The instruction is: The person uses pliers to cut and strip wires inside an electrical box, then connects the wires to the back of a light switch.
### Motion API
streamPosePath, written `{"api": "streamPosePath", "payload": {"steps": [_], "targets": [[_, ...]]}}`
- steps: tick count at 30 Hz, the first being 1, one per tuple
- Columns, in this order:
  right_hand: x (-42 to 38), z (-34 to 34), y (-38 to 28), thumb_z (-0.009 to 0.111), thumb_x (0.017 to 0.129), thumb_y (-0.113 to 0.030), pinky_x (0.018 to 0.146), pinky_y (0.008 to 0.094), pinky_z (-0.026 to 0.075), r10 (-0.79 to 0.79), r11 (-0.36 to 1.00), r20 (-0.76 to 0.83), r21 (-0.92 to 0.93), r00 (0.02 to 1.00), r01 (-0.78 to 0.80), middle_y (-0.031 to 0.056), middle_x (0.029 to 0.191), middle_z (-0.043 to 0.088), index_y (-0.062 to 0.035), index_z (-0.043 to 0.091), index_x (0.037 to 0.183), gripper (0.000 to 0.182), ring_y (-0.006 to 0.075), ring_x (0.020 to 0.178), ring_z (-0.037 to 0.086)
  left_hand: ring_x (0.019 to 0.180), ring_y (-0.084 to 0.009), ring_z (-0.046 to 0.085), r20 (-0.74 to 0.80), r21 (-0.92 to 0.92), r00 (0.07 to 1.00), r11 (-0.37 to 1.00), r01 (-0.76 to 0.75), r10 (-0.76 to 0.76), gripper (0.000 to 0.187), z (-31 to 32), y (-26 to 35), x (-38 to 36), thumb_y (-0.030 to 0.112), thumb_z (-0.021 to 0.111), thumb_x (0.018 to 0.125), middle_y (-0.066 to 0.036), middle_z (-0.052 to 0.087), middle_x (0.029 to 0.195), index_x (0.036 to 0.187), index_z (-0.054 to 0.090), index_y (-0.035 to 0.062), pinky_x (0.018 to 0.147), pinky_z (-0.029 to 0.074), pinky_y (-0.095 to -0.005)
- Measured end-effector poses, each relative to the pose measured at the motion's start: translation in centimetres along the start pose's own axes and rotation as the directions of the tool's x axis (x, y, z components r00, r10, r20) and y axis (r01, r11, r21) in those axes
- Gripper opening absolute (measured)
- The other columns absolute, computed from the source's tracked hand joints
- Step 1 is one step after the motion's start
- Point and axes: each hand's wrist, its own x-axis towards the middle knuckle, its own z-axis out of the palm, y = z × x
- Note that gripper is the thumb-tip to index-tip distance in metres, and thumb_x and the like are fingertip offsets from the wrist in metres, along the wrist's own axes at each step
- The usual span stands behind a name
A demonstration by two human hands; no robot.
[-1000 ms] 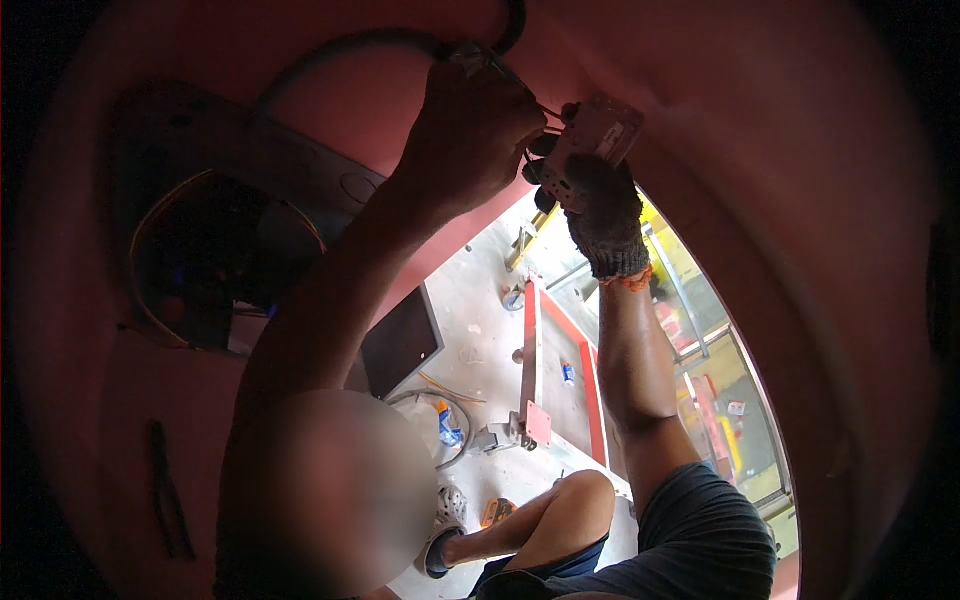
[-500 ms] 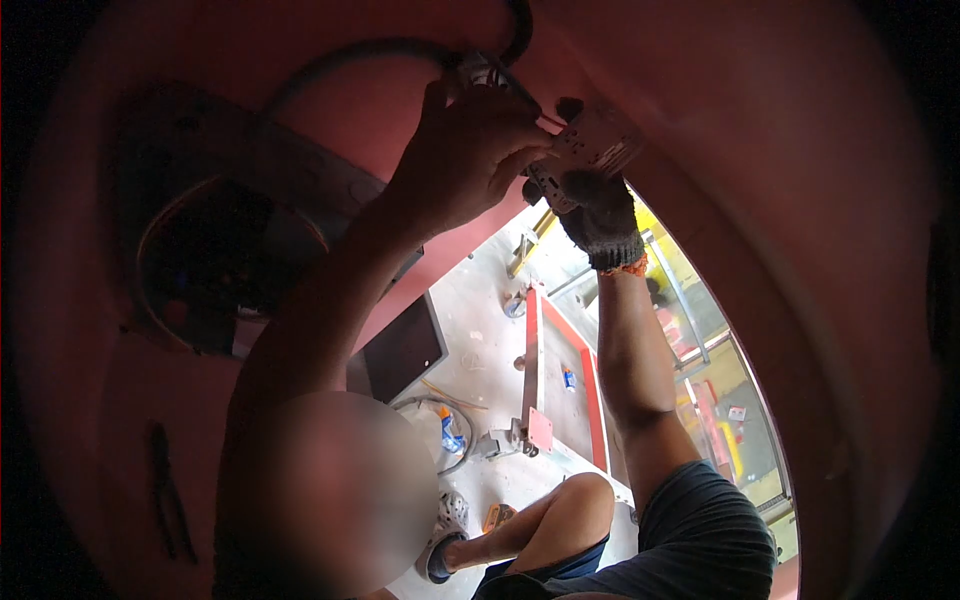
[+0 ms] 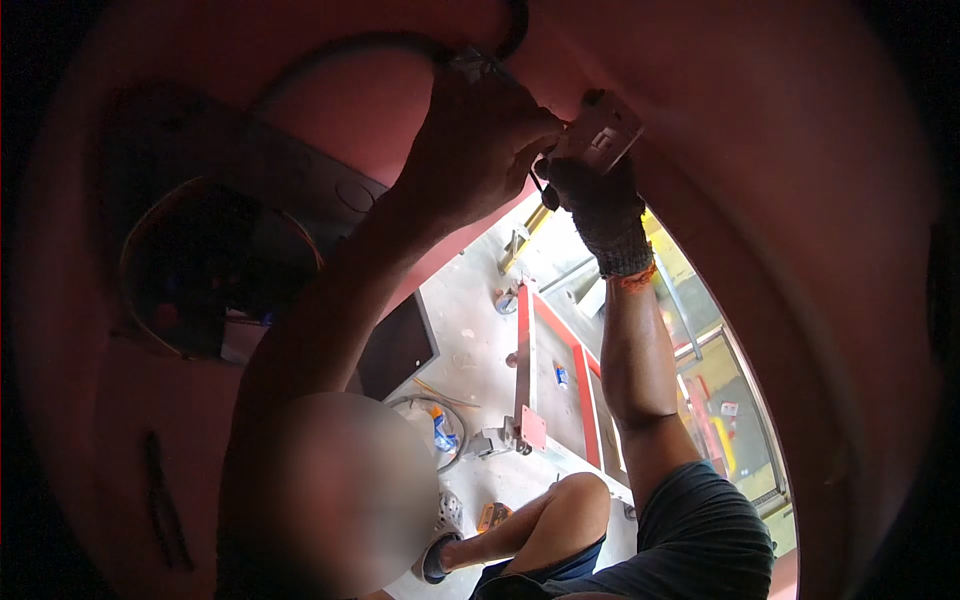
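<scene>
My right hand [image 3: 603, 215] wears a dark knitted glove with an orange-edged cuff. It is closed on a pale, boxy electrical part [image 3: 606, 135] with a small slot or raised detail on the face toward me. My bare left hand [image 3: 485, 140] is at the part's left side, thumb and fingers pinched together against its edge. Shadow hides what lies between those fingertips. Just behind the left hand, a metal fitting [image 3: 478, 65] shows at the end of a dark flexible conduit [image 3: 375, 42].
Dark red panels [image 3: 800, 200] surround me. At left, a dark plate [image 3: 330, 165] has a round opening with loose wires, and pliers [image 3: 165, 500] lie below. Outside, a red-and-white frame [image 3: 560, 350], a black panel [image 3: 400, 350] and a cable coil [image 3: 462, 450] are on the floor.
The electrical part has turned in my gloved right hand, so a different, plainer face shows. My left fingers stay beside it, slightly further right. The view has shifted a little.
</scene>
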Motion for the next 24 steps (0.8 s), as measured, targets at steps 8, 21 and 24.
{"api": "streamPosePath", "payload": {"steps": [8,21,24], "targets": [[0.3,-0.1,0.1,0.067,0.078,-0.015,0.059,0.0313,0.057,-0.024,0.986,0.031,-0.165,0.999,0.029,0.0129,0.088,0.066,0.0007,0.047,0.12,0.048,0.0187,0.065,0.068,0.067,-0.0207,0.063,0.03,-0.032,0.999,0.999,-0.019,0.02,0.007,-0.2,-0.1,0.4,0.006,0.074,0.076,-0.004,0.066,0.074,0.079,0.07,0.0109,0.065,0.043,-0.0388],[0.0,0.7,-1.4,0.07,0.074,-0.016,0.087,0.0386,0.053,-0.203,0.952,-0.083,-0.25,0.976,0.177,0.0207,0.115,0.062,0.0005,0.026,0.147,0.088,0.029,0.103,0.065,0.081,-0.0218,0.06,0.002,0.094,0.999,0.994,0.051,-0.052,0.012,-0.2,1.1,-0.8,0.007,0.073,0.077,-0.002,0.065,0.085,0.085,0.068,0.0141,0.07,0.037,-0.0418],[-0.3,1.5,-2.1,0.071,0.073,-0.016,0.087,0.0377,0.053,-0.345,0.884,-0.112,-0.373,0.932,0.282,0.0223,0.122,0.059,-0.0011,0.023,0.15,0.092,0.0288,0.105,0.065,0.082,-0.0205,0.06,-0.088,0.111,0.991,0.987,0.114,-0.105,0.015,0.7,1.4,-2.2,0.007,0.071,0.079,-0.002,0.064,0.089,0.091,0.067,0.0144,0.071,0.033,-0.0405]]}}
